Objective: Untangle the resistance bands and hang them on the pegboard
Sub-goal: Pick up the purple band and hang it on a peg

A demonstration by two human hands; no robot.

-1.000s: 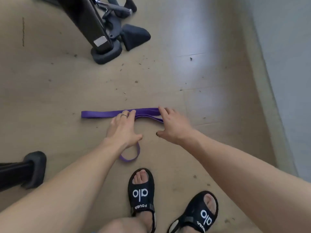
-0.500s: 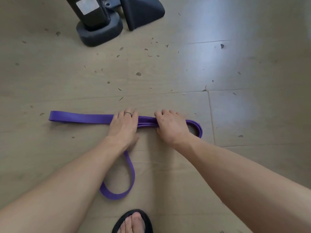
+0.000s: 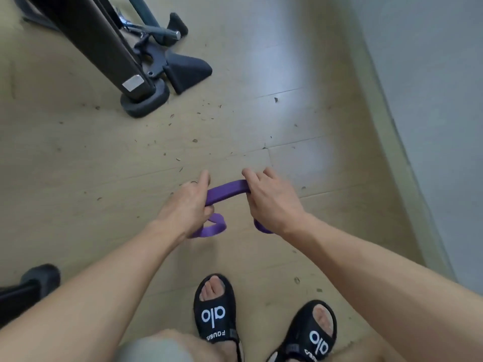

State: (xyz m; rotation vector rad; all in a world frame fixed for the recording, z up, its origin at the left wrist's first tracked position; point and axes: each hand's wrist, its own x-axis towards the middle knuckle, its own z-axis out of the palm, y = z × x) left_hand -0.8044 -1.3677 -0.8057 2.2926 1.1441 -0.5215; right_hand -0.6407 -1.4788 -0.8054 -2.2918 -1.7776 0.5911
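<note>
Item: purple resistance band [image 3: 226,188], gathered above the floor [image 3: 78,165]. Our left hand [image 3: 186,208] and right hand [image 3: 271,202] each grip a folded end. We advise keeping tension even, so loops stay aligned for hanging.
</note>
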